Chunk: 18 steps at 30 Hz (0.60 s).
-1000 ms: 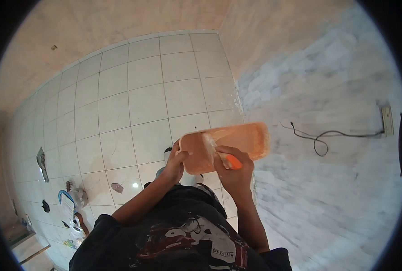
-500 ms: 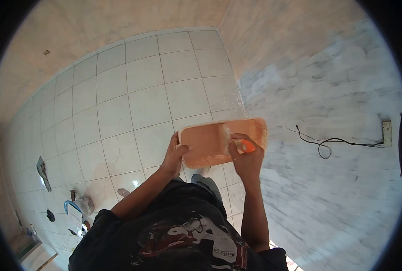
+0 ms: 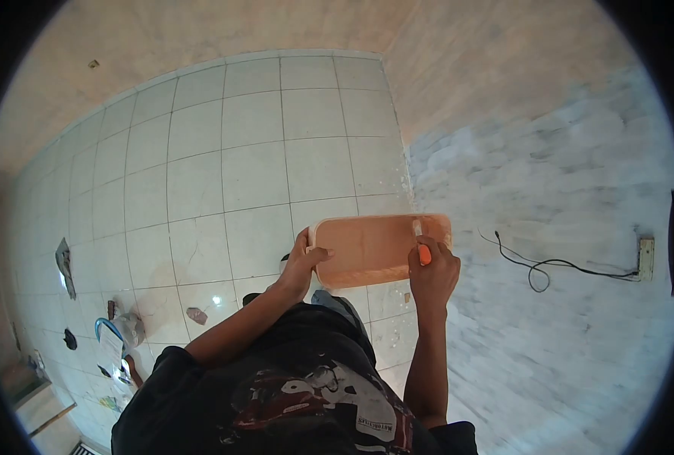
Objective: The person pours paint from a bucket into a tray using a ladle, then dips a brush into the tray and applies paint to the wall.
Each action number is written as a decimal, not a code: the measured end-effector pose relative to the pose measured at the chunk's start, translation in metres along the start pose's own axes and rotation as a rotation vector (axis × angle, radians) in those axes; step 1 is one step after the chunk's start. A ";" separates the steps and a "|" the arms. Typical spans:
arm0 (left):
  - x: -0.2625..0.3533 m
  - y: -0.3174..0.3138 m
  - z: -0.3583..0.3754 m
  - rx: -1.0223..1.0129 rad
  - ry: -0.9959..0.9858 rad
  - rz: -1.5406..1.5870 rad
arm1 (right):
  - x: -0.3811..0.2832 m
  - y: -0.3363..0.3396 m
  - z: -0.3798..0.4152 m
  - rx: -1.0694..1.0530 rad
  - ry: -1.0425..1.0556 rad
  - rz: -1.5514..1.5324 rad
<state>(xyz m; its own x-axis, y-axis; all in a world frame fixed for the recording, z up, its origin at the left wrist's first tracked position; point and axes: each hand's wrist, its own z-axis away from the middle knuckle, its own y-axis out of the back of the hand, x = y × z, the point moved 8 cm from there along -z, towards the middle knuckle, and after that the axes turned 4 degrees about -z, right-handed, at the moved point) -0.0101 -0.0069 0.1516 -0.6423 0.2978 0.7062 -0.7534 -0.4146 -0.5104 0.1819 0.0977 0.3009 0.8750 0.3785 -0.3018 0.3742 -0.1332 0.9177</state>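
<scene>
My left hand [image 3: 299, 269] grips the left end of a shallow orange tray [image 3: 363, 249], its thumb over the rim. The tray is held out in front of my body, above the floor, with pale smears on its inner walls. In my right hand [image 3: 434, 279] is a putty knife with an orange handle [image 3: 425, 255]. Its whitish blade [image 3: 417, 227] reaches into the right part of the tray, near the far wall. My fingers wrap round the handle and cover part of it.
To the right stands a wall [image 3: 549, 189] with patchy white coating. A black cable [image 3: 561, 263] hangs from a wall socket [image 3: 645, 259]. On the tiled floor [image 3: 253, 174] at left lie a grey sheet-like item [image 3: 65, 267], a clear bucket-like container [image 3: 130, 331] and a brownish scrap [image 3: 197, 315].
My right hand has moved the putty knife from the tray's middle toward its right end, turning the blade. The tray sits slightly lower and more level in view; my left hand keeps its hold.
</scene>
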 end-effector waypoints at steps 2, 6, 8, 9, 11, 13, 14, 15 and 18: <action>-0.006 -0.001 -0.002 0.006 0.001 -0.022 | -0.004 -0.003 0.001 0.007 0.025 -0.034; -0.010 -0.006 -0.006 0.029 0.005 -0.014 | -0.020 -0.005 0.002 -0.017 0.059 -0.196; -0.017 -0.005 -0.013 -0.018 -0.027 0.067 | -0.033 -0.008 0.004 -0.053 0.098 -0.325; -0.018 -0.005 -0.014 -0.015 -0.024 0.064 | -0.037 -0.007 0.005 -0.055 0.094 -0.328; -0.018 -0.006 -0.014 -0.030 -0.019 0.103 | -0.043 -0.001 0.005 -0.048 0.068 -0.498; -0.018 -0.007 -0.015 -0.061 -0.003 0.152 | -0.048 0.002 0.002 -0.062 0.049 -0.556; -0.018 -0.010 -0.015 -0.095 0.011 0.204 | -0.048 0.002 0.002 -0.074 0.032 -0.609; -0.014 -0.014 -0.014 -0.096 0.017 0.201 | -0.048 0.000 0.001 -0.074 0.025 -0.610; -0.003 -0.026 -0.014 -0.120 -0.002 0.215 | -0.046 -0.010 -0.004 -0.109 -0.028 -0.713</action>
<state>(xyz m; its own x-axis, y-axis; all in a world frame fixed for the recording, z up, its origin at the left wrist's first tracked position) 0.0091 0.0155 0.1558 -0.7894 0.2119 0.5761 -0.6108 -0.3635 -0.7034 0.1364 0.0853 0.3070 0.4373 0.3152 -0.8422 0.8256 0.2306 0.5150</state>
